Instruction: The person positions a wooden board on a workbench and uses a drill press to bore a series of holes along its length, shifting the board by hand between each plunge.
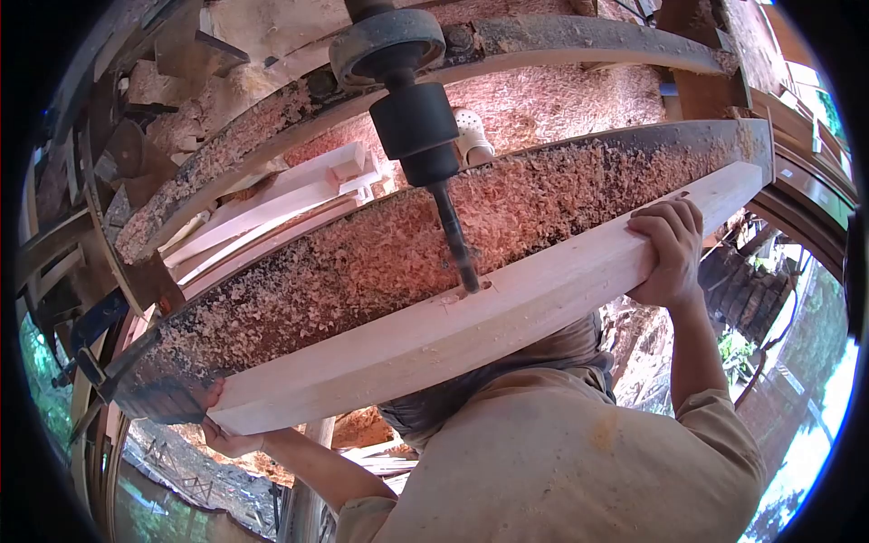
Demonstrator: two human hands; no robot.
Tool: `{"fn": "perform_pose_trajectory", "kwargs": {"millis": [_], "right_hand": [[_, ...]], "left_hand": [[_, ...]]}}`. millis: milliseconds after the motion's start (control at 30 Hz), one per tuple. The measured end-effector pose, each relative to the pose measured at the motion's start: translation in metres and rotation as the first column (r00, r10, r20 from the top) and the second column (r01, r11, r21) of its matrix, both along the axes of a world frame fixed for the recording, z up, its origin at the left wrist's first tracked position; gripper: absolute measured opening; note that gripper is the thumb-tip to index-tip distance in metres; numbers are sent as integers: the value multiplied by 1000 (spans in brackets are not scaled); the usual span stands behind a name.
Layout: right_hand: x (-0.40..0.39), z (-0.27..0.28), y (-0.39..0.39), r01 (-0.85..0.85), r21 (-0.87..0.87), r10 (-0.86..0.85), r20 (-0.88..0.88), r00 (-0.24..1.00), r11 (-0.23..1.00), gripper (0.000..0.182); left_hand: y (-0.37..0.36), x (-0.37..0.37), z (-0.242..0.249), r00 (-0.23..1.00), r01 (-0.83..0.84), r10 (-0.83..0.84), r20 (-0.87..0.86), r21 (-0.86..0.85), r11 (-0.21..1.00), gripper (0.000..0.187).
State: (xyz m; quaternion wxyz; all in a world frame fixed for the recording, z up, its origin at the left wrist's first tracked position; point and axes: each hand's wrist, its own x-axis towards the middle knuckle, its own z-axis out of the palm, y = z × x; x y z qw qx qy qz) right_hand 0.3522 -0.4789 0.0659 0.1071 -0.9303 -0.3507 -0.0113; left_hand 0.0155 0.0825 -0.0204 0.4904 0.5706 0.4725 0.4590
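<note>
A long pale wooden beam (407, 344) lies slantwise along the near edge of a dark work table (190, 403) strewn with shavings. My left hand (226, 434) grips the beam's lower left end, fingers partly hidden behind it. Near the other end, my right hand (668, 249) is wrapped over the top edge with its fingers curled. Between the hands, a drill bit (457, 240) under a black chuck (415, 127) points down at the beam, its tip at a rough hole. Another hole shows in the beam close to my right hand.
Behind the table runs a curved metal rim (579, 41) dusted with shavings. Cut wooden pieces (272, 204) are stacked at the back left. A light clog (472, 136) shows beyond the table edge. Wood shavings (543, 204) cover much of the tabletop.
</note>
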Motion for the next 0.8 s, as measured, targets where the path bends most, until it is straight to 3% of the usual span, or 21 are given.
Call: {"fn": "perform_pose_trajectory", "kwargs": {"millis": [33,167,267,367,467,533,667,800], "right_hand": [[0,0,0,2,-1,-2,0,1000,1000,48],[1,-1,0,7,-5,-7,2,1000,1000,47],[1,0,0,9,-6,-9,-1,1000,1000,47],[2,-1,1,14,-6,-14,-2,1000,1000,46],[2,-1,1,24,-7,-24,-3,1000,1000,46],[2,-1,2,29,-7,-29,-5,1000,1000,46],[3,-1,3,31,1,-31,-4,1000,1000,47],[4,-2,4,38,-6,-38,-1,999,999,49]], "left_hand": [[3,-1,1,996,33,-23,87,-117,993,62],[1,4,2,998,0,8,65,-128,992,62],[12,-8,-7,996,31,-23,81,-111,993,62],[22,-22,-19,986,123,-125,108,23,992,61],[13,-5,-9,996,89,-89,18,25,996,58],[10,2,-7,991,132,-127,-39,152,980,61],[25,-5,-11,977,203,-207,46,71,977,63],[26,1,-10,977,212,-210,-28,85,974,61]]}}
